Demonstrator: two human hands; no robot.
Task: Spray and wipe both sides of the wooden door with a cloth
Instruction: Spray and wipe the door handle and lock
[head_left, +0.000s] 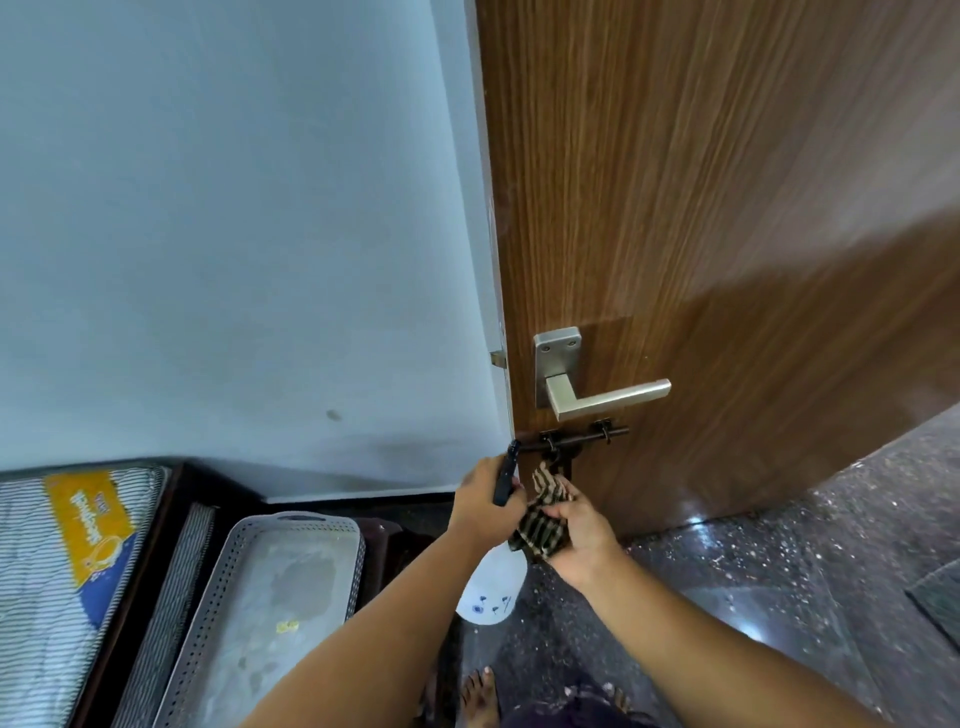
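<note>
Both bare forearms reach forward and up from the lower edge of the view, converging near the middle. The left hand (480, 506) is raised with its back toward the camera, fingers (511, 488) curled in a grip. The right hand (576, 535) sits just beside it, slightly lower, wrist bent, thumb and fingers pinching closed. The 2 hands appear almost to touch, though blur hides the gap. A bare foot (480, 693) shows below.
</note>
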